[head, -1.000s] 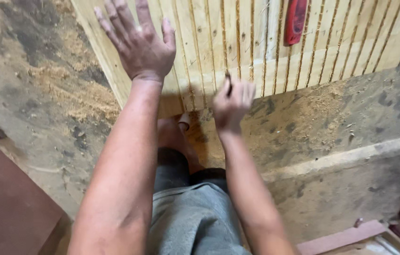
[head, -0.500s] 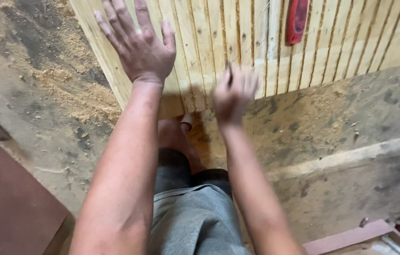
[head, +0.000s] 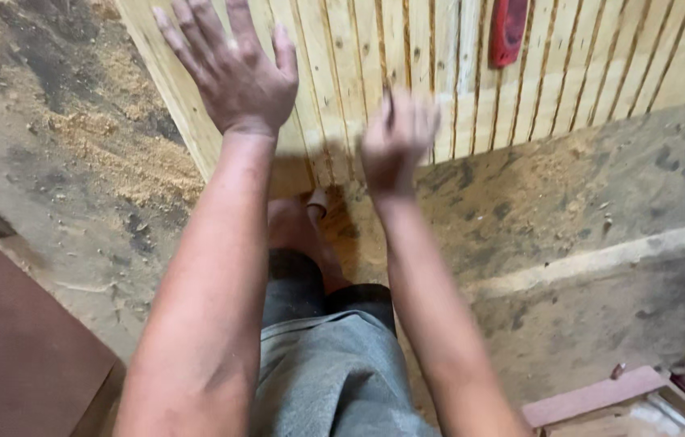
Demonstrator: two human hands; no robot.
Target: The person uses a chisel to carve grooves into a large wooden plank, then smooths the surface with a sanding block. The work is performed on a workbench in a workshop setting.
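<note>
Wooden slatted panel (head: pixel 439 73) bears the spread left hand (head: pixel 233 73); right hand (head: pixel 397 137) (blurred) pinches something dark.

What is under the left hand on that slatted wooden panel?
Under the left hand lie pale grooved slats of the wooden panel. The palm hides the part beneath it, so anything there cannot be seen.

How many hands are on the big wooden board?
2. The left hand lies spread flat on the pale grooved wooden panel at its left edge. The right hand, blurred, is at the panel's lower edge, pinching a small dark thing.
</note>
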